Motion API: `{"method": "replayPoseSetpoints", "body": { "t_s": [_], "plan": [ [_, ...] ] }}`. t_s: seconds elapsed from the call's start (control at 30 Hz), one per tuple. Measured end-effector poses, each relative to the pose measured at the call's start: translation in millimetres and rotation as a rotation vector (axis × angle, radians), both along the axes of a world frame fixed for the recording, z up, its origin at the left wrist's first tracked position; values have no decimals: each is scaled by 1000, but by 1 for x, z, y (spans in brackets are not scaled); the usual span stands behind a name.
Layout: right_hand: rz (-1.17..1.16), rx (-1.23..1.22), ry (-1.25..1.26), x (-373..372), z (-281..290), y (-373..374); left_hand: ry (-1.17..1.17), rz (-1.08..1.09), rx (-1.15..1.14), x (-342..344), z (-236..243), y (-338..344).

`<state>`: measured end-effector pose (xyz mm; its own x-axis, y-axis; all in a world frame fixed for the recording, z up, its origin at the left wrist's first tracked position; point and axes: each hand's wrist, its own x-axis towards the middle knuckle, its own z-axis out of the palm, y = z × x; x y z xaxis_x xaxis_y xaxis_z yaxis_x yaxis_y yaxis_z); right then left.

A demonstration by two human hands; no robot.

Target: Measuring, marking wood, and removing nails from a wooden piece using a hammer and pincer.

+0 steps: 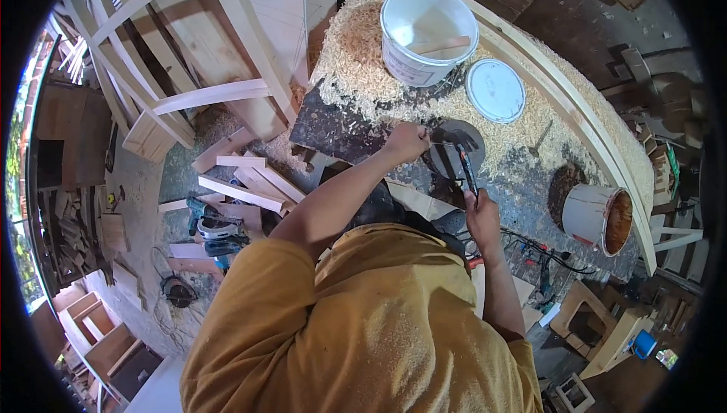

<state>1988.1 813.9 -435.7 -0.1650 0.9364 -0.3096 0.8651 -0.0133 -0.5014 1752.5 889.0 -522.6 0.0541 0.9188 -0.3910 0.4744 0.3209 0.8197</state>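
My right hand (482,214) is closed around the handle of a hammer (467,164) with a dark shaft and orange marks. The hammer's head is over a dark round disc (473,134) lying on the workbench. To the left of it, my left hand (409,142) is closed, fingertips pinched together. A thin, light piece seems to stick out from them toward the hammer head, too small to name. Beyond my hands stands a white bucket (394,61) with wood pieces inside. Its round white lid (496,91) rests on sawdust beside it.
Wood shavings (352,57) cover much of the bench, and a long curved wooden strip (560,95) runs along its far edge. A stained bucket (587,212) lies tipped at the right, near black cables (564,258). Power drills (216,231) and boards sit at left.
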Motion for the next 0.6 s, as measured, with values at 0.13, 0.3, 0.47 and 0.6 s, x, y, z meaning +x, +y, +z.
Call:
{"method": "replayPoseSetpoints", "body": {
  "t_s": [0.13,0.3,0.47,0.6],
  "plan": [
    [8,57,-60,-2,-1,-4,62,-43,109,0,-9,1],
    [7,28,-40,8,-10,0,25,-88,28,2,10,4],
    [-35,116,192,22,31,8,95,-239,30,-8,0,14],
    [-114,471,947,14,150,23,267,-403,89,-11,-2,18]
  ]
}}
